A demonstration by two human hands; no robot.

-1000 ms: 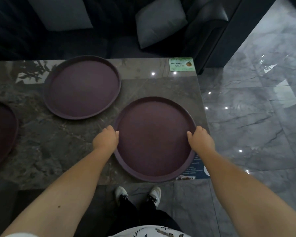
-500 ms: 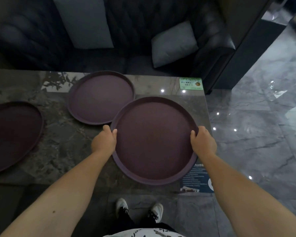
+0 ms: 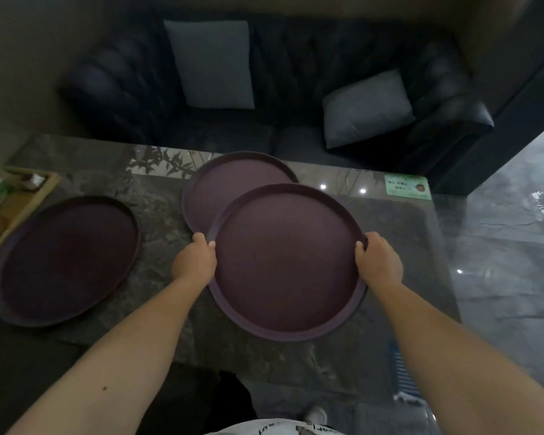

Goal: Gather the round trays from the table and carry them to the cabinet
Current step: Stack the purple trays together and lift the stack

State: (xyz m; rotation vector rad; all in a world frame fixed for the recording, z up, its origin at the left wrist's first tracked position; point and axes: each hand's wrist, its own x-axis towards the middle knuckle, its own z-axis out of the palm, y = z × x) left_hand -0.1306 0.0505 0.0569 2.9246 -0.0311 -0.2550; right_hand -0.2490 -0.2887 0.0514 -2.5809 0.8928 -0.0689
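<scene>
I hold a round purple tray lifted off the dark marble table. My left hand grips its left rim and my right hand grips its right rim. The held tray overlaps the near right part of a second round purple tray that lies flat farther back. A third round tray lies flat on the table's left side.
A wooden box with small items sits at the table's far left. A green card and a blue leaflet lie along the table's right side. A dark sofa with two grey cushions stands behind. Glossy floor runs to the right.
Both hands have lifted the near tray off the table and moved it back and left, so it now overlaps the second tray. The view has tilted up.
</scene>
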